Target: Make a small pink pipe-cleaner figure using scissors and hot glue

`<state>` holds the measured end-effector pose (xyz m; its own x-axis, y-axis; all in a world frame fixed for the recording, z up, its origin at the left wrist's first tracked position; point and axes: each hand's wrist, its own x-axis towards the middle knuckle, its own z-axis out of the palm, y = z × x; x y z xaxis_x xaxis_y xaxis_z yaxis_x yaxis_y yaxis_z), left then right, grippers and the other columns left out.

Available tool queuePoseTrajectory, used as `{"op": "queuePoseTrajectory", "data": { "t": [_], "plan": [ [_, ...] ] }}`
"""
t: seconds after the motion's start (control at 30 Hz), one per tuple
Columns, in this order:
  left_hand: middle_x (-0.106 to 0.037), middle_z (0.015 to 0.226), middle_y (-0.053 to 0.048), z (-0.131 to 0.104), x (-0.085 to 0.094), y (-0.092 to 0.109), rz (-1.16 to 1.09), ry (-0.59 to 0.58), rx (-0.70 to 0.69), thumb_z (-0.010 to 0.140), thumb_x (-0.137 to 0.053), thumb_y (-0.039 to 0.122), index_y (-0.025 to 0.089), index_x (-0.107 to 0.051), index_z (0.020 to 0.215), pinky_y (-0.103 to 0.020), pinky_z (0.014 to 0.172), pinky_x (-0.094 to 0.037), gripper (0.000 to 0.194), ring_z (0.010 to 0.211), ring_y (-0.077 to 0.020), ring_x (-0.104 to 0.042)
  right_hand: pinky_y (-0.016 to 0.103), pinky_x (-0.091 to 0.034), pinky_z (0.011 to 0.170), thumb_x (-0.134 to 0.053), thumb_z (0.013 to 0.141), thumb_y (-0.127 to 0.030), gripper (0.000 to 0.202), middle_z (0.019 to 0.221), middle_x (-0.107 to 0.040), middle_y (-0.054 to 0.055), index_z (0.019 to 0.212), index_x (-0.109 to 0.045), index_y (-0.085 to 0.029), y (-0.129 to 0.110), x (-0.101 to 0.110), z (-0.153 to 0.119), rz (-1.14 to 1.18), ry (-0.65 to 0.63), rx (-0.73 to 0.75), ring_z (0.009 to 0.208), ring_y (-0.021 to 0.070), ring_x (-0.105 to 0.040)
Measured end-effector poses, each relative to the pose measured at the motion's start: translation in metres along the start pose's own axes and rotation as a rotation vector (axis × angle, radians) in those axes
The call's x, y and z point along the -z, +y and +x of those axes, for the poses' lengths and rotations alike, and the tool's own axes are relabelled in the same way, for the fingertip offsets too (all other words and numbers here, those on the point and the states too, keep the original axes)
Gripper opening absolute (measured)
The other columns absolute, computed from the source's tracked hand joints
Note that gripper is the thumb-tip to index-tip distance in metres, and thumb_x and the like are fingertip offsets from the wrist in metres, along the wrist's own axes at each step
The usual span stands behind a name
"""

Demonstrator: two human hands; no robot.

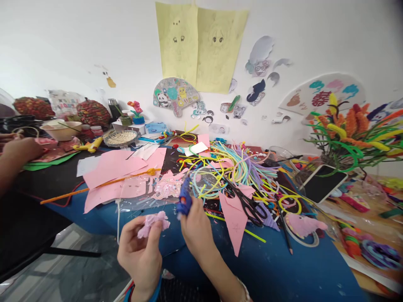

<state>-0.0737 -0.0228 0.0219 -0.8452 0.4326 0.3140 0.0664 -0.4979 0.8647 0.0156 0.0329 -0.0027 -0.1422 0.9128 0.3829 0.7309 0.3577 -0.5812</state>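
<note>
My left hand [141, 251] pinches a small fluffy pink piece [153, 223] between thumb and fingers, just off the table's front edge. Right beside it, my right hand [195, 228] is wrapped round a dark blue tool [184, 199] that looks like a glue gun; motion blurs it a little. The tool and the pink piece are apart. Behind them a clear plastic sheet [135, 204] lies on the table with a pink cut-out figure [168, 186] on it. Pink paper sheets [115, 167] lie to the left.
Pipe cleaners [239, 163] are heaped at the middle, with black scissors [247, 203], a pencil [285, 230] and a pink fluffy shape [304, 225] to the right. A phone [324, 183] leans by a vase of pipe-cleaner flowers. Another person's hand [23, 149] works at far left, near a yellow glue gun [90, 145].
</note>
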Motion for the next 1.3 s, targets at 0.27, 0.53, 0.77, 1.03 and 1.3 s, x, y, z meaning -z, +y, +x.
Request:
{"op": "queuePoseTrajectory", "data": {
  "t": [0.27, 0.53, 0.77, 1.03, 1.3],
  "plan": [
    [-0.067, 0.073, 0.005, 0.006, -0.002, -0.015, -0.016, -0.133, 0.164, 0.068, -0.08, 0.023, 0.018, -0.067, 0.085, -0.012, 0.06, -0.051, 0.023, 0.063, -0.0066, -0.06, 0.055, -0.043, 0.089, -0.061, 0.079, -0.012, 0.044, 0.121, -0.056, 0.03, 0.121, -0.054, -0.002, -0.028, -0.078, 0.065, 0.055, -0.031, 0.001, 0.11, 0.04, -0.054],
    [-0.068, 0.076, 0.003, 0.009, -0.001, -0.03, 0.082, -0.244, 0.329, 0.068, -0.081, 0.031, 0.018, -0.065, 0.091, -0.011, 0.059, -0.049, 0.031, 0.063, -0.0071, -0.061, 0.038, -0.046, 0.094, -0.046, 0.087, -0.016, 0.023, 0.115, -0.06, 0.013, 0.098, -0.066, -0.017, -0.008, -0.049, 0.033, 0.56, 0.035, -0.026, 0.111, 0.0228, -0.056],
    [-0.068, 0.075, 0.003, 0.005, -0.006, -0.025, 0.021, -0.373, 0.428, 0.069, -0.08, 0.03, 0.018, -0.063, 0.09, -0.012, 0.061, -0.05, 0.029, 0.064, -0.0079, -0.061, 0.028, -0.05, 0.072, -0.051, 0.089, -0.031, 0.023, 0.078, -0.067, 0.005, 0.088, -0.069, -0.016, 0.006, -0.007, -0.01, 1.22, -0.094, -0.313, 0.076, 0.0161, -0.062],
    [-0.067, 0.077, 0.003, -0.009, -0.012, -0.017, 0.11, -0.527, 0.369, 0.072, -0.076, 0.027, 0.019, -0.064, 0.088, -0.014, 0.06, -0.052, 0.022, 0.065, -0.0096, -0.063, 0.023, -0.044, 0.07, -0.075, 0.073, -0.03, 0.011, 0.074, -0.064, 0.0, 0.078, -0.074, -0.02, 0.02, 0.01, -0.024, 1.498, -0.073, -0.451, 0.071, 0.0121, -0.054],
    [-0.068, 0.08, -0.001, -0.014, -0.013, -0.013, 0.222, -0.646, 0.186, 0.076, -0.072, 0.025, 0.018, -0.068, 0.087, -0.018, 0.059, -0.052, 0.014, 0.067, -0.013, -0.063, 0.024, -0.046, 0.066, -0.076, 0.07, -0.031, 0.012, 0.072, -0.061, 0.0, 0.072, -0.073, -0.02, 0.029, 0.023, -0.025, 1.49, -0.058, -0.378, 0.069, 0.013, -0.053]
  ]
}}
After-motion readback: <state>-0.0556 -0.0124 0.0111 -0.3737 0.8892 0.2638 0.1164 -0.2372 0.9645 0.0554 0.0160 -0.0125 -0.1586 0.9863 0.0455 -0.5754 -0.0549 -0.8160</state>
